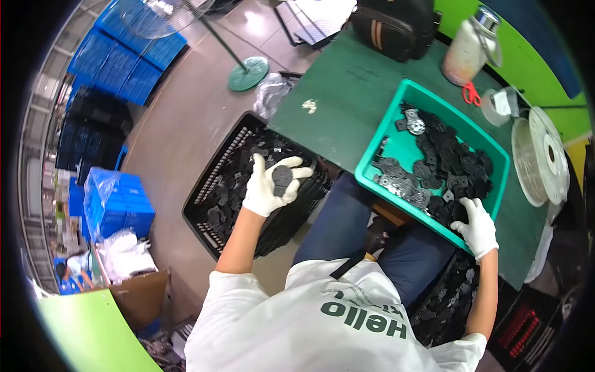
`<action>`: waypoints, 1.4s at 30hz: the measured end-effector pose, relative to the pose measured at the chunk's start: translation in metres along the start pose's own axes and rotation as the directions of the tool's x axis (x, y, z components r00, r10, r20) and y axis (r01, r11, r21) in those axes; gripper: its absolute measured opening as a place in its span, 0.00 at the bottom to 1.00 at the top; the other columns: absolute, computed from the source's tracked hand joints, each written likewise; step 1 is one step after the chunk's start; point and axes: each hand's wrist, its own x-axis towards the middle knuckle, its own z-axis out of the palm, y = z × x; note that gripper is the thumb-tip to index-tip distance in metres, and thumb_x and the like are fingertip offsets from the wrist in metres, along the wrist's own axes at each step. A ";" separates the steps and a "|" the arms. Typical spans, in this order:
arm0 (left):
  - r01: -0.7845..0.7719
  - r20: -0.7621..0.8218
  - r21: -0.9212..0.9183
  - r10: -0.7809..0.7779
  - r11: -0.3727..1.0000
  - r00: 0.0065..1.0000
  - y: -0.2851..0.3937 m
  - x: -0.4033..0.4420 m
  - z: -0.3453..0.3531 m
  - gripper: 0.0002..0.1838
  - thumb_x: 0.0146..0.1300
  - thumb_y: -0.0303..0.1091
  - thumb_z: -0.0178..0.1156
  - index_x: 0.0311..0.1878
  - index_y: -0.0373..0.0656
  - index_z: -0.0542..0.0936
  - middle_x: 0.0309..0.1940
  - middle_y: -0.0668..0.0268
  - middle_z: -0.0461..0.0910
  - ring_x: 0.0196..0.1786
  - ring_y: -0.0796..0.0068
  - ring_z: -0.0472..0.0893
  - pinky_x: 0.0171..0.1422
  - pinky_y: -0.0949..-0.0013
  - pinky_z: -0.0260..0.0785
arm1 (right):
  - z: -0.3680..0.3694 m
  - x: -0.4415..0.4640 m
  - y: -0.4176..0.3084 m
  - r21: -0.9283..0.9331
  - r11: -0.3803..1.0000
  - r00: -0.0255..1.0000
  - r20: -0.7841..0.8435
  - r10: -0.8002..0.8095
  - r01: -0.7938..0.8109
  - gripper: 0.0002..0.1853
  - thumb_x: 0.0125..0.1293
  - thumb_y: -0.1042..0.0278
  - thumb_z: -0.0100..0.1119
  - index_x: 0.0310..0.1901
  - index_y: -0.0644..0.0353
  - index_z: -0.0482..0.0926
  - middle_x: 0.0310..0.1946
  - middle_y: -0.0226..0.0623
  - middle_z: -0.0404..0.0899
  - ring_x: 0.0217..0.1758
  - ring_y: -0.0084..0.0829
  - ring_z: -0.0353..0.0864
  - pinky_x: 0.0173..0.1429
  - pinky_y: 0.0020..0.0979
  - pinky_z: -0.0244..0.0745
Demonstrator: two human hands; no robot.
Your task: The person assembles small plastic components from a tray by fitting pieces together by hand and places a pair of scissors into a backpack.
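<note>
Over a black crate (201,183) full of dark parts, my left hand (271,186) in a white glove holds a round black part (282,178) against its palm and fingers. My right hand (476,228), also gloved in white, rests inside the near right corner of a teal tray (387,118). Its fingers are spread and curve down at the dark parts (455,158) there; nothing shows in its grip. The tray stands on a green table (328,93) and also holds shiny silver parts (406,189) along its near left side.
Behind the tray are a steel-capped bottle (468,49), red scissors (471,94), a clear container (499,105) and a large white spool (548,152). A dark bag (393,25) stands at the table's back. Blue bins (127,198) and a fan base (249,73) are at left.
</note>
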 end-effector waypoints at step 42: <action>-0.543 0.349 0.040 -0.498 -0.838 0.794 -0.071 0.146 0.176 0.09 0.53 0.28 0.55 0.38 0.40 0.77 0.33 0.59 0.77 0.43 0.58 0.75 0.43 0.56 0.69 | 0.024 0.028 0.032 0.700 -0.712 0.993 -0.041 -0.108 -0.049 0.22 0.66 0.68 0.53 0.57 0.70 0.63 0.51 0.53 0.73 0.47 0.40 0.77 0.51 0.38 0.79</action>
